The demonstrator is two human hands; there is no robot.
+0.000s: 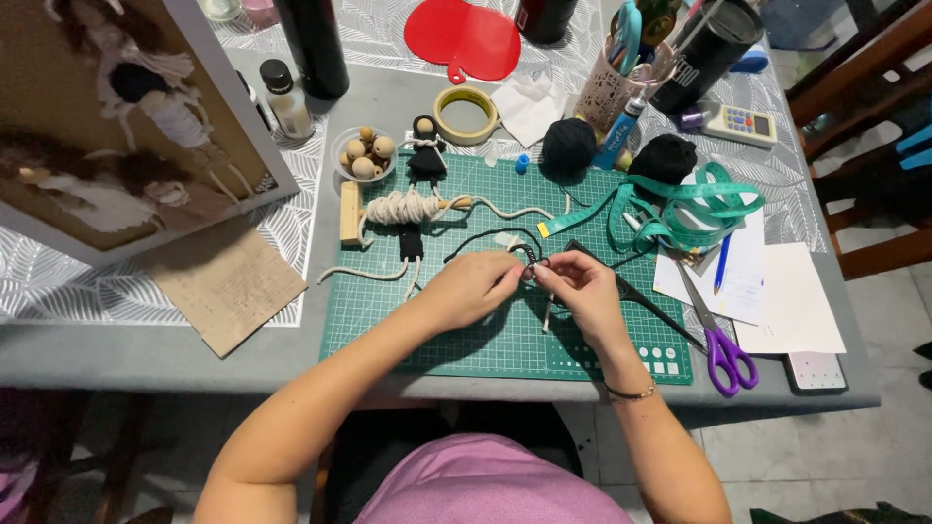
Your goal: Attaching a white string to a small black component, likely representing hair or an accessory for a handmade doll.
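Both hands, left (473, 288) and right (580, 288), meet fingertip to fingertip, pinching.

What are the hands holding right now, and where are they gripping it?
Both hands, left and right, pinch a small cord piece wrapped in black yarn between their fingertips, above the green mat. The exact grip points are too small to tell.

A home craft table: green cutting mat (505, 330), purple-handled scissors (723, 349), yarn balls (568, 146), measuring tape (680, 209).
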